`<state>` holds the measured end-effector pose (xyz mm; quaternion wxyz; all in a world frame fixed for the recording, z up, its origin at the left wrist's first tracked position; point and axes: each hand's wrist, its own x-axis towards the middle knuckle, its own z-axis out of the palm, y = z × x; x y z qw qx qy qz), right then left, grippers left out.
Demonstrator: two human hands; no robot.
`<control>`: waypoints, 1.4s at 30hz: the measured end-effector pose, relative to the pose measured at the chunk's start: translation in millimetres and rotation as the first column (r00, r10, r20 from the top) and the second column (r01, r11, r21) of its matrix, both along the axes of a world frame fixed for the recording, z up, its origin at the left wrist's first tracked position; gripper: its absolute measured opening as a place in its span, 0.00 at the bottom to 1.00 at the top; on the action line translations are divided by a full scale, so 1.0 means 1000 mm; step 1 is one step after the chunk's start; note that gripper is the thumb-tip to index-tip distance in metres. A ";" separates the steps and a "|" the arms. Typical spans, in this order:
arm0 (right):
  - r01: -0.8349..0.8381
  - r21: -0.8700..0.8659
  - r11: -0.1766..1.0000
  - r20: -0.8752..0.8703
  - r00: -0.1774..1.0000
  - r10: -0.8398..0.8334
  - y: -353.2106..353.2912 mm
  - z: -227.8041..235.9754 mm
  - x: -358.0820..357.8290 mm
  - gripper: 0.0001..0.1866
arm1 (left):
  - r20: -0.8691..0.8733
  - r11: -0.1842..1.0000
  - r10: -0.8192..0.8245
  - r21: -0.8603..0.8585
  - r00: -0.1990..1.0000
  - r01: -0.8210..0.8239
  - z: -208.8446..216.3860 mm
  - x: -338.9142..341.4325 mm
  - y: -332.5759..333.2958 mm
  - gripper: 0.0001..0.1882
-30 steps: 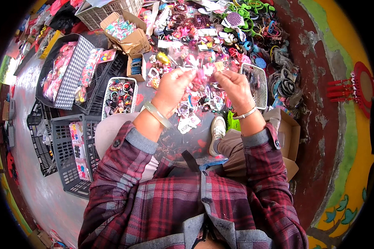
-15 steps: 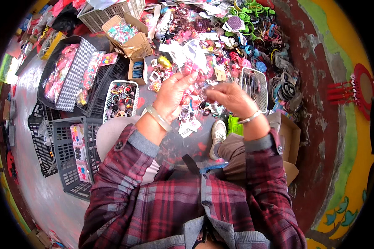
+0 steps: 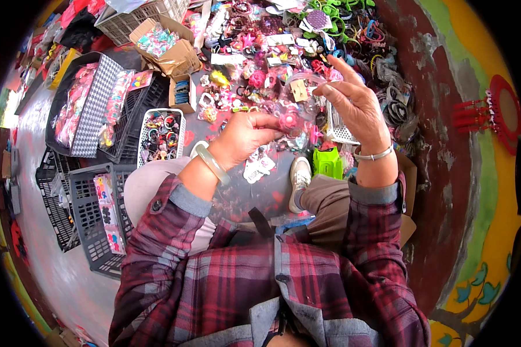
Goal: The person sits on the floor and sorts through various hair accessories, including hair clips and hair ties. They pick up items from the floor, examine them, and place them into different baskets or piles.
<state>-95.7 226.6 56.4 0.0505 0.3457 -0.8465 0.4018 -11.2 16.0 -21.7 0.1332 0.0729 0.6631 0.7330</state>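
I have the left hand (image 3: 244, 137) pinching a pink flower (image 3: 289, 119) above the pile of trinkets (image 3: 256, 78); on my feed, the right hand's (image 3: 358, 111) fingers stand spread near a tan card (image 3: 298, 90).

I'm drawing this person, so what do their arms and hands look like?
The sleeves are plaid, in red, dark and grey, with grey cuffs. The left hand has a thick, pale bangle at the wrist; the right hand, a thin, silvery bracelet. Both hands are bare.
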 end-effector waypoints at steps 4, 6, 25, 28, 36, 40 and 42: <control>-0.059 0.065 0.996 0.208 0.977 0.044 -0.002 0.004 0.005 0.08 | -0.012 0.997 0.053 -0.061 0.999 -0.053 -0.003 0.002 0.004 0.10; -0.062 0.110 0.992 0.307 0.951 0.026 -0.003 0.006 0.007 0.08 | -0.016 0.995 0.070 -0.077 0.997 -0.071 -0.005 0.002 0.003 0.09; -0.291 0.329 0.898 0.408 0.902 0.143 -0.002 0.007 0.013 0.12 | 0.076 0.994 -0.105 -0.010 0.992 0.106 0.002 0.006 0.003 0.09; -0.253 0.346 0.903 0.544 0.839 0.026 -0.004 0.013 0.013 0.12 | 0.078 0.994 -0.108 0.004 0.991 0.108 0.004 0.005 0.002 0.09; -0.374 0.350 0.859 0.402 0.888 0.222 -0.001 -0.005 0.010 0.14 | 0.092 0.990 -0.127 0.078 0.988 0.120 -0.003 0.004 0.001 0.09; -0.345 0.262 0.901 0.496 0.849 0.181 0.001 -0.012 0.006 0.10 | 0.109 0.982 -0.107 0.168 0.988 0.088 -0.004 0.003 0.001 0.14; -0.284 0.223 0.932 0.623 0.777 0.088 -0.001 -0.005 0.006 0.09 | 0.162 0.978 -0.069 0.207 0.984 0.034 0.003 0.003 -0.001 0.16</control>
